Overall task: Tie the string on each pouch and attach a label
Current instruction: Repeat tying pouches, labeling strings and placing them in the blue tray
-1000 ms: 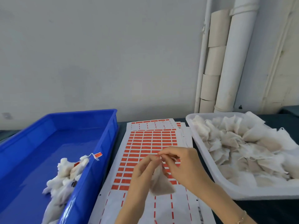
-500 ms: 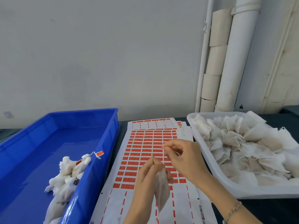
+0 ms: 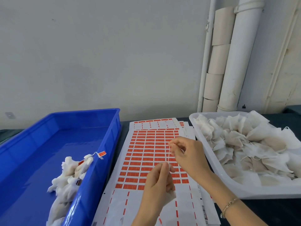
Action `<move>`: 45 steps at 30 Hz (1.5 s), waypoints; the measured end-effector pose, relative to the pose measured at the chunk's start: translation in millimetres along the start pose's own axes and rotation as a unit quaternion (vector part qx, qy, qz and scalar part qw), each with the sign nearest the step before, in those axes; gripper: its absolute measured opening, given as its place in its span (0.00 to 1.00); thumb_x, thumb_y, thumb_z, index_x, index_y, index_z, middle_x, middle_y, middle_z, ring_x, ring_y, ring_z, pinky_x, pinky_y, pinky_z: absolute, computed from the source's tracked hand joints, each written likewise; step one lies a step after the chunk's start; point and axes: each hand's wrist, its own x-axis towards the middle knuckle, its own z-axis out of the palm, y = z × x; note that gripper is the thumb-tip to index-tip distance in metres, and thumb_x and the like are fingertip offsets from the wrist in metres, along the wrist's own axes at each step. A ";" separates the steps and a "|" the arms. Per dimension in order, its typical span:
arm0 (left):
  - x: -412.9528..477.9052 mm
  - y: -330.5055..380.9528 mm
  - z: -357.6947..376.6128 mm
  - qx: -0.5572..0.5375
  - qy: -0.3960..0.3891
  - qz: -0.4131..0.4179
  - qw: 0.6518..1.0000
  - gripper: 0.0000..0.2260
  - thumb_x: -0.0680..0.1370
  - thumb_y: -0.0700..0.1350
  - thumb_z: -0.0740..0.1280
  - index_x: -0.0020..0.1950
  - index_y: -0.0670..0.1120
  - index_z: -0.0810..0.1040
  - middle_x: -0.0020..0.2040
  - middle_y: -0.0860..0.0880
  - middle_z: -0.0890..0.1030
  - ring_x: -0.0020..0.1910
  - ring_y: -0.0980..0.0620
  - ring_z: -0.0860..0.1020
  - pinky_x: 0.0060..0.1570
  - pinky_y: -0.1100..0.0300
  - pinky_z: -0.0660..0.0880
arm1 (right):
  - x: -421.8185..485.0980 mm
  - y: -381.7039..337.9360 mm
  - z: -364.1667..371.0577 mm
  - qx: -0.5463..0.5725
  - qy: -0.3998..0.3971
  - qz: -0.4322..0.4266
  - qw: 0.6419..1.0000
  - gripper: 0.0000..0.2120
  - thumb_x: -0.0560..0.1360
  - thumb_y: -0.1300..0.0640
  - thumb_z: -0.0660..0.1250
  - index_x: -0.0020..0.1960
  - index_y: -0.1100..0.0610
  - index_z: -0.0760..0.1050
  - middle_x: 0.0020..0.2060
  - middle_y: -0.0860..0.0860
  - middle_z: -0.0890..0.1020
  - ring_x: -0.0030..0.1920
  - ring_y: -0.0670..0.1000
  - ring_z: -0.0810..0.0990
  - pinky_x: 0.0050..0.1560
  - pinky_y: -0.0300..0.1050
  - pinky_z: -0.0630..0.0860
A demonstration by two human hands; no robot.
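My left hand (image 3: 157, 181) grips the neck of a small white pouch (image 3: 170, 197), which hangs mostly hidden behind the fingers. A thin white string (image 3: 169, 152) runs taut from the pouch up to my right hand (image 3: 187, 153), which pinches its upper end. Both hands hover over a sheet of orange labels (image 3: 146, 154) lying flat on the table. One finished pouch with an orange label (image 3: 102, 153) hangs over the blue bin's rim.
A blue bin (image 3: 104, 141) on the left holds several tied pouches (image 3: 70, 173). A white tray (image 3: 241, 190) on the right is heaped with untied pouches (image 3: 244, 144). White pipes (image 3: 234, 62) and cardboard rolls stand against the wall behind.
My left hand has dropped lower with the pouch while my right hand lifted up and to the right, drawing the string out taut between them.
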 end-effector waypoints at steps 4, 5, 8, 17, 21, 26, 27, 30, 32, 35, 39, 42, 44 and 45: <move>0.4 0.3 2.1 0.001 0.009 0.015 1.000 0.13 0.81 0.43 0.59 0.39 0.41 0.77 0.25 0.50 0.70 0.24 0.56 0.66 0.27 0.65 0.61 | 1.6 1.5 2.4 -0.001 0.012 0.004 1.000 0.05 0.75 0.53 0.68 0.49 0.51 0.81 0.45 0.44 0.83 0.42 0.42 0.81 0.44 0.26 0.71; 1.0 0.3 2.8 -0.016 0.011 0.012 1.000 0.14 0.80 0.43 0.59 0.39 0.41 0.78 0.25 0.49 0.69 0.24 0.56 0.66 0.26 0.65 0.61 | 1.3 1.2 2.7 0.003 0.018 0.005 1.000 0.06 0.75 0.54 0.68 0.50 0.51 0.81 0.46 0.44 0.83 0.43 0.42 0.80 0.44 0.25 0.71; 4.7 1.4 1.0 -0.096 0.021 -0.026 0.995 0.15 0.79 0.43 0.62 0.37 0.40 0.81 0.26 0.46 0.72 0.24 0.55 0.69 0.27 0.66 0.65 | 1.4 -1.8 -1.7 0.018 0.036 -0.004 0.999 0.07 0.75 0.54 0.69 0.51 0.52 0.82 0.46 0.43 0.83 0.42 0.39 0.79 0.43 0.24 0.71; 1.3 -7.6 -0.7 0.011 -0.008 -0.020 1.000 0.13 0.77 0.48 0.66 0.34 0.52 0.85 0.33 0.51 0.82 0.35 0.52 0.79 0.42 0.59 0.76 | -0.4 4.7 -17.6 0.019 0.065 -0.027 0.997 0.07 0.75 0.54 0.68 0.52 0.53 0.80 0.46 0.38 0.79 0.41 0.36 0.78 0.39 0.23 0.73; -1.8 -7.9 -3.3 0.014 -0.027 0.025 0.999 0.08 0.75 0.48 0.66 0.41 0.52 0.85 0.38 0.49 0.82 0.40 0.51 0.79 0.46 0.59 0.77 | -2.6 14.3 -20.1 -0.002 0.056 -0.015 0.998 0.07 0.75 0.54 0.68 0.51 0.54 0.80 0.44 0.40 0.81 0.40 0.37 0.79 0.40 0.25 0.73; 0.2 -0.4 -11.3 -0.148 -0.036 0.034 0.988 0.11 0.75 0.45 0.63 0.54 0.44 0.81 0.46 0.44 0.82 0.42 0.49 0.80 0.43 0.60 0.78 | -26.5 21.4 -11.8 -0.019 -0.006 0.028 0.999 0.07 0.74 0.47 0.66 0.50 0.48 0.76 0.45 0.38 0.78 0.38 0.34 0.77 0.39 0.22 0.71; 0.4 0.3 -11.2 -0.144 -0.026 0.043 0.988 0.12 0.75 0.47 0.64 0.54 0.45 0.82 0.48 0.44 0.83 0.44 0.48 0.80 0.44 0.60 0.77 | -32.2 21.3 -10.3 -0.018 -0.017 0.035 0.999 0.08 0.73 0.46 0.65 0.50 0.47 0.75 0.46 0.38 0.79 0.39 0.35 0.78 0.41 0.23 0.71; 1.2 -0.5 -10.3 -0.077 0.012 0.067 0.995 0.15 0.74 0.52 0.64 0.58 0.50 0.80 0.52 0.52 0.83 0.49 0.50 0.81 0.46 0.62 0.76 | -46.6 19.5 -9.2 -0.012 -0.042 0.044 0.998 0.09 0.74 0.47 0.66 0.52 0.49 0.77 0.48 0.38 0.81 0.43 0.38 0.80 0.45 0.25 0.74; 1.7 -1.5 -10.3 -0.049 0.026 0.081 0.995 0.14 0.74 0.53 0.63 0.57 0.53 0.81 0.54 0.56 0.83 0.52 0.54 0.81 0.47 0.63 0.76 | -55.0 15.2 -9.9 -0.002 -0.055 0.048 0.997 0.08 0.74 0.48 0.66 0.52 0.49 0.77 0.47 0.38 0.81 0.42 0.38 0.82 0.45 0.25 0.75; 2.5 -3.3 -9.1 -0.025 0.043 0.096 0.994 0.11 0.73 0.54 0.63 0.50 0.62 0.83 0.53 0.60 0.83 0.54 0.61 0.80 0.49 0.65 0.74 | -66.1 4.0 -9.0 -0.003 -0.082 0.045 0.996 0.03 0.76 0.49 0.65 0.49 0.47 0.75 0.42 0.37 0.81 0.41 0.39 0.82 0.47 0.28 0.76; -0.2 -5.5 -4.9 0.064 0.067 0.177 0.980 0.13 0.74 0.53 0.62 0.46 0.74 0.79 0.50 0.69 0.81 0.52 0.69 0.77 0.42 0.75 0.74 | -73.0 -12.9 -10.0 0.025 -0.087 0.039 0.995 0.04 0.77 0.50 0.64 0.44 0.44 0.71 0.36 0.38 0.80 0.39 0.40 0.81 0.47 0.29 0.76; -2.8 -7.9 -4.1 0.147 0.074 0.249 0.954 0.14 0.76 0.49 0.62 0.50 0.70 0.78 0.50 0.67 0.81 0.52 0.64 0.79 0.44 0.74 0.74 | -71.9 -22.2 -12.9 0.064 -0.092 0.042 0.993 0.04 0.77 0.53 0.64 0.44 0.47 0.73 0.33 0.42 0.80 0.36 0.42 0.81 0.45 0.34 0.79; -3.0 -8.0 -5.4 0.202 0.083 0.296 0.930 0.16 0.77 0.44 0.64 0.54 0.67 0.75 0.51 0.68 0.79 0.52 0.64 0.78 0.44 0.76 0.73 | -70.7 -26.0 -14.2 0.092 -0.086 0.048 0.991 0.04 0.77 0.53 0.65 0.44 0.49 0.74 0.33 0.44 0.81 0.36 0.44 0.82 0.43 0.37 0.80; -2.6 -7.8 -6.4 0.228 0.088 0.315 0.917 0.18 0.77 0.41 0.65 0.55 0.66 0.73 0.52 0.71 0.78 0.54 0.67 0.77 0.45 0.77 0.72 | -70.0 -27.3 -14.2 0.103 -0.081 0.049 0.990 0.04 0.77 0.53 0.65 0.44 0.49 0.75 0.33 0.45 0.81 0.36 0.45 0.82 0.42 0.38 0.80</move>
